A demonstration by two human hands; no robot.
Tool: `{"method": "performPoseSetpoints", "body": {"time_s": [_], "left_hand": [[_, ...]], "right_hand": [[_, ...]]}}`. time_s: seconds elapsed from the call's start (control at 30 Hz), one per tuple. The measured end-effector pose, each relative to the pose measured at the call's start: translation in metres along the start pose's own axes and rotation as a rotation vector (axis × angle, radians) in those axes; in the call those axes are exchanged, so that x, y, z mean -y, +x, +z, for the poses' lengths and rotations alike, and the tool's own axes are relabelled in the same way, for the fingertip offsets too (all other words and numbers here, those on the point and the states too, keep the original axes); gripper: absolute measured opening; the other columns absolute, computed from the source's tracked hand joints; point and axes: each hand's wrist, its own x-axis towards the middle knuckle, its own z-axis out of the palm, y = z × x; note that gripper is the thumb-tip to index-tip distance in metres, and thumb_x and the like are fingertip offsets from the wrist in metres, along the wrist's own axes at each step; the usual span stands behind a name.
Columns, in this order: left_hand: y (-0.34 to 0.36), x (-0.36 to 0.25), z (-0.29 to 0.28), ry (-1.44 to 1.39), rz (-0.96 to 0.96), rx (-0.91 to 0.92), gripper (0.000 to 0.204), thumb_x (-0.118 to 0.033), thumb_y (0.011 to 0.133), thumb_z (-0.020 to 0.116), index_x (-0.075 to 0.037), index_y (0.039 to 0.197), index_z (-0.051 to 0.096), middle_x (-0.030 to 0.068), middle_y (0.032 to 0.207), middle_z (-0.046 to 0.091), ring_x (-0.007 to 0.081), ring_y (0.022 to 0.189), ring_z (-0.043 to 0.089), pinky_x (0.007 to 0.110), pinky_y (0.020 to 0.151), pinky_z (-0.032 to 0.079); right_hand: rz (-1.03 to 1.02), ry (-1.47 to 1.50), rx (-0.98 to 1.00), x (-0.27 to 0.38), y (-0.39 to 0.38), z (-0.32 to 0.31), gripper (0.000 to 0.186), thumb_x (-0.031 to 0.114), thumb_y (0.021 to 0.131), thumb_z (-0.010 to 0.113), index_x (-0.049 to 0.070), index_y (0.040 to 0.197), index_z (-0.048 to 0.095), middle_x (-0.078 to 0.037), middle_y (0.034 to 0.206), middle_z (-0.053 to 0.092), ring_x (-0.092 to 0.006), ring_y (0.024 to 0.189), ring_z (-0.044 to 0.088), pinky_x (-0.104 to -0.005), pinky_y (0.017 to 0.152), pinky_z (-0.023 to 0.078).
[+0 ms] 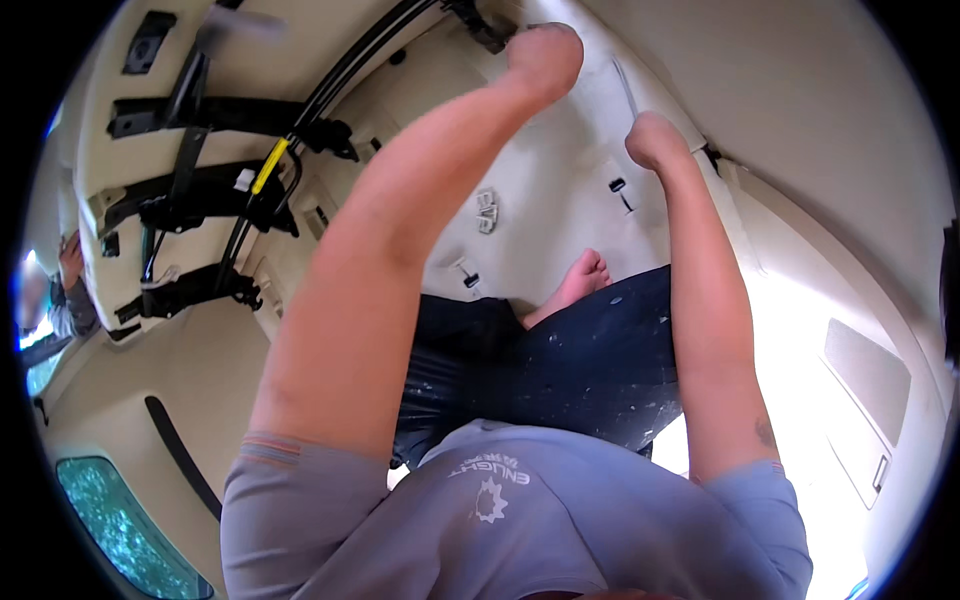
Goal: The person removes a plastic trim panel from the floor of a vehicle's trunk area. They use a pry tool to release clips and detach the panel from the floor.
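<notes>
My left hand (548,58) is closed in a fist at the top, beside a dark metal bracket (485,28). Its fingers face away, so what they hold, if anything, is hidden. Lower and to the right, my right hand (655,142) is closed too. From it a thin grey rod (624,88) points up along the edge of the pale carpeted floor (540,170). A small light-coloured plastic piece (487,211) lies on that floor between my arms.
Black metal brackets (215,115) and dark cables with a yellow sleeve (270,167) line the left side. Black-ringed tie-downs (618,186) dot the floor near my bare foot (583,285). Another person's hand (70,260) shows at the far left edge, by an opening.
</notes>
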Motion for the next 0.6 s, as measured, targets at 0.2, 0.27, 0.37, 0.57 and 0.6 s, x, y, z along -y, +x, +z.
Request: {"method": "performPoseSetpoints", "body": {"time_s": [0.2,0.27,0.37,0.57,0.6], "left_hand": [[-0.087,0.018,0.032,0.157,0.030,-0.172,0.033,-0.010,0.079,0.060,0.005,0.109,0.059,0.0249,0.110,0.066,0.0378,0.092,0.069,0.043,0.069,0.058],[-0.139,0.003,0.023,0.204,0.112,-0.307,0.042,-0.010,0.079,0.059,0.009,0.117,0.057,0.0268,0.114,0.063,0.0405,0.095,0.067,0.044,0.072,0.057],[-0.209,-0.005,0.020,0.130,0.145,-0.355,0.050,-0.011,0.079,0.058,0.010,0.123,0.054,0.0274,0.119,0.061,0.0391,0.101,0.065,0.043,0.076,0.057],[-0.283,-0.034,0.020,-0.098,0.100,-0.307,0.051,-0.014,0.079,0.057,0.007,0.126,0.054,0.0269,0.126,0.058,0.0395,0.112,0.061,0.038,0.079,0.057],[-0.286,-0.042,0.023,-0.109,0.104,-0.275,0.051,-0.014,0.079,0.057,0.007,0.125,0.054,0.0272,0.126,0.058,0.0396,0.113,0.061,0.038,0.079,0.058]], "right_hand": [[-0.041,-0.051,0.013,0.040,-0.003,-0.013,0.030,0.004,0.082,0.052,0.000,0.105,0.071,-0.022,0.115,0.066,-0.0371,0.107,0.064,-0.0428,0.089,0.052],[0.001,-0.047,-0.025,0.030,-0.007,-0.013,0.030,0.004,0.082,0.052,0.001,0.106,0.071,-0.021,0.115,0.067,-0.0367,0.108,0.064,-0.0429,0.089,0.052],[0.052,-0.054,-0.019,0.024,-0.014,-0.008,0.030,0.005,0.083,0.052,0.001,0.106,0.071,-0.021,0.115,0.066,-0.0365,0.109,0.064,-0.0431,0.089,0.052],[0.087,-0.117,-0.015,0.018,-0.004,-0.013,0.031,0.005,0.081,0.052,0.000,0.105,0.071,-0.022,0.117,0.065,-0.0370,0.110,0.064,-0.0438,0.089,0.052],[0.095,-0.127,0.003,0.017,-0.001,-0.014,0.031,0.004,0.081,0.052,0.000,0.105,0.071,-0.023,0.118,0.065,-0.0373,0.110,0.063,-0.0440,0.089,0.052]]}}
